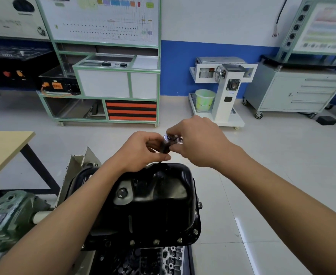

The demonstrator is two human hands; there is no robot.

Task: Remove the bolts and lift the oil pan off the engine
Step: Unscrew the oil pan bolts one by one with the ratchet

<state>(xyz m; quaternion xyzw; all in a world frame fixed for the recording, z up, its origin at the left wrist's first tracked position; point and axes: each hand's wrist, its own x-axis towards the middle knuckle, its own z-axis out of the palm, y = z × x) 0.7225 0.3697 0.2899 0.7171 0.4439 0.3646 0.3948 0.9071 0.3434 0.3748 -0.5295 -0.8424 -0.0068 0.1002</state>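
Observation:
A black oil pan [155,197] sits on top of the upturned engine [163,259], with bolts [156,241] showing along its near flange and a drain plug [122,193] on its left side. Above the pan's far edge, my left hand [141,150] and my right hand [199,141] meet around a small socket tool [168,143] with a shiny head. Both hands pinch it with curled fingers. The tool's lower end is hidden behind my left fingers.
A green engine-stand gearbox [10,213] is at lower left. A wooden table [2,149] stands to the left. Beyond lie tiled floor, a green-framed training bench [107,80], a white stand [222,90] and a grey drawer cabinet [300,92].

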